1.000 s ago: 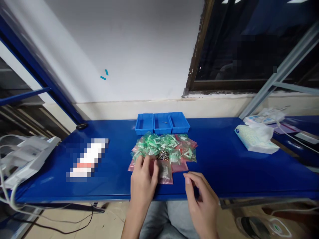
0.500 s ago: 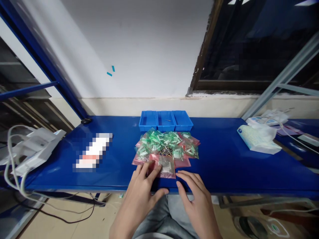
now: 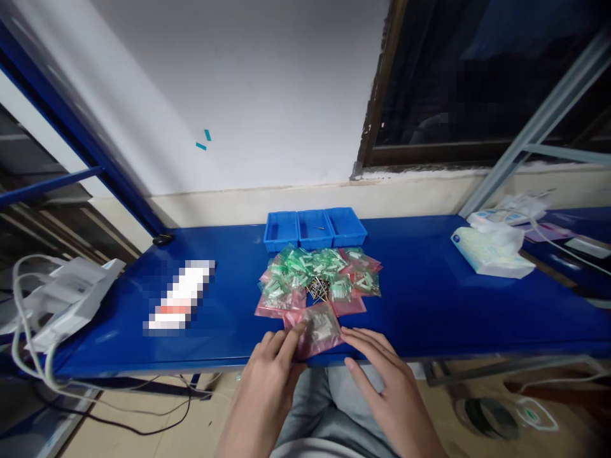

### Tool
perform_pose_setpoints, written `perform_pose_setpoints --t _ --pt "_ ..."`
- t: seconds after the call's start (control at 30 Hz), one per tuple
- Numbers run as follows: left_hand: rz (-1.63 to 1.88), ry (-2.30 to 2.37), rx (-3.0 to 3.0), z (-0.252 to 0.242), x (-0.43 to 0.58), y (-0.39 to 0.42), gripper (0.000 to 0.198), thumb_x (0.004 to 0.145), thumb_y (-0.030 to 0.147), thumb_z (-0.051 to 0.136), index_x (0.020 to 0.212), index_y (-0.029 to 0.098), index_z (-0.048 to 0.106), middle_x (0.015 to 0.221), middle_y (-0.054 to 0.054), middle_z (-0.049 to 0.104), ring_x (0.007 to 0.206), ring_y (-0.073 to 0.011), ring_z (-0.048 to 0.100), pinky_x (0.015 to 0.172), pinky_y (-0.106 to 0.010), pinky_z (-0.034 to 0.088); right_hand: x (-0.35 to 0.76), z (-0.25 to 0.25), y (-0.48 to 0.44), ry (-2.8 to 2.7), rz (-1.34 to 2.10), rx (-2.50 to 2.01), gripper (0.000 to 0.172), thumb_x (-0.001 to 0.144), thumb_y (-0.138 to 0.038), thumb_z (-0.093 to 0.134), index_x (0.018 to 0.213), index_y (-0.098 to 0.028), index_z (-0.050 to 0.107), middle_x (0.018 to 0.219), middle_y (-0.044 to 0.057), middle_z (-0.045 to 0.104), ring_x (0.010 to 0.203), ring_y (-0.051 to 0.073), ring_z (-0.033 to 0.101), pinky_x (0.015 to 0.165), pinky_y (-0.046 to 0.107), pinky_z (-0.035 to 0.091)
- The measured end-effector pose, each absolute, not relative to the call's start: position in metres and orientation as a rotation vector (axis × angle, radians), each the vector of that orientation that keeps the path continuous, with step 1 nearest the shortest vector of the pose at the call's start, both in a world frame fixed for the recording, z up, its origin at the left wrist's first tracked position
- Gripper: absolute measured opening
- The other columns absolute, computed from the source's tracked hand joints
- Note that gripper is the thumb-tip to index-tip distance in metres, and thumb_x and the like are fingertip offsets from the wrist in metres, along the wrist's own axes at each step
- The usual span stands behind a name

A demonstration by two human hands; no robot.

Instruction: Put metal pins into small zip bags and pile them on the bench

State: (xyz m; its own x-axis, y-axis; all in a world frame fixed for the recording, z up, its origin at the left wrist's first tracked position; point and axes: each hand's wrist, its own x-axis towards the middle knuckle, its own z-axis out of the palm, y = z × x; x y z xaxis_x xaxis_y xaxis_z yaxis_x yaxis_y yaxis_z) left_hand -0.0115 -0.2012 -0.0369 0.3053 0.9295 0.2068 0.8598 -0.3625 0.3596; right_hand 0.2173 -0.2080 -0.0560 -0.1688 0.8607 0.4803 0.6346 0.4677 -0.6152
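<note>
Pink bag [image 3: 317, 329] between both hands (left [image 3: 267, 375] pinching edge)

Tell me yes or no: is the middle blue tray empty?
No, the middle blue tray has one small thin piece lying inside it.

Bare tabletop [image 3: 420, 305] beside bag pile [image 3: 319, 280]

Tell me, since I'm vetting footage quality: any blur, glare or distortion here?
Head view: wide-angle bending at the edges; soft glare on the blue table; one patch on it is pixelated; left hand and right hand slightly soft.
</note>
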Motion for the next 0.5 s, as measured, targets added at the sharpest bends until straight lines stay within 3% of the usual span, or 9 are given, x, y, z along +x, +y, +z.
perform_pose_setpoints --t 0.1,0.27,0.5 --pt "0.566 1.675 2.369 -0.0331 -0.01 -0.204 0.044 0.094 0.014 0.05 0.136 0.022 0.055 0.109 -0.009 0.069 0.093 -0.0267 0.063 0.078 -0.04 0.056 0.2216 -0.0524 -0.211 -1.899 0.407 -1.267 0.033 0.094 -0.021 0.055 0.125 -0.028 0.066 0.127 0.005 0.068 0.12 0.022 0.062 0.099 0.035 0.055" --pt "0.707 1.574 2.368 -0.03 -0.0127 -0.2063 0.026 0.097 0.016 0.048 0.112 0.023 0.068 0.12 -0.007 0.069 0.101 -0.027 0.064 0.088 -0.044 0.055 0.224 -0.0519 -0.2118 -1.916 0.43 -1.275 0.034 0.093 -0.021 0.058 0.125 -0.027 0.067 0.127 0.006 0.069 0.121 0.024 0.062 0.102 0.037 0.054" --pt "0.813 1.553 2.256 -0.0293 -0.0143 -0.2041 0.022 0.1 0.02 0.045 0.108 0.024 0.065 0.111 -0.005 0.07 0.099 -0.024 0.064 0.086 -0.04 0.054 0.2246 -0.0587 -0.214 -1.965 0.343 -1.235 0.037 0.093 -0.018 0.058 0.128 -0.027 0.065 0.131 0.005 0.067 0.124 0.023 0.06 0.104 0.036 0.053"
